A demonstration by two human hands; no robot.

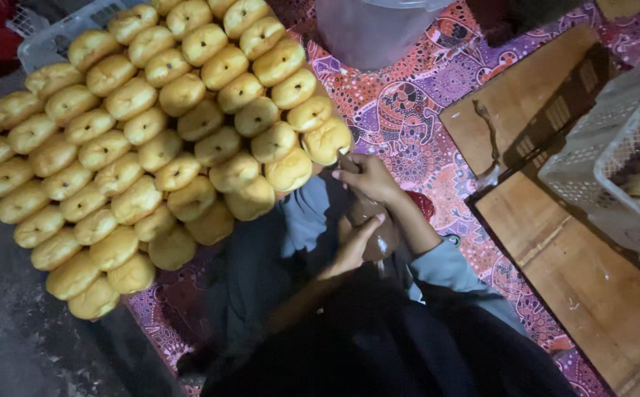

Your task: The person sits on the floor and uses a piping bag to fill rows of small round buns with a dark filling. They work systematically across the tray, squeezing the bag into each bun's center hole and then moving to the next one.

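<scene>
Gripping a brown piping bag (374,234), both hands: right hand (368,176) above left hand (353,246).

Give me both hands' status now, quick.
Left hand: closed around the lower part of the brown piping bag.
Right hand: closed on the bag's upper end, at the edge of the buns.

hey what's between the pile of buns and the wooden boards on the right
In the head view, the patterned red cloth lies between the buns and the wooden boards, with both hands gripping a brown piping bag there.
</scene>
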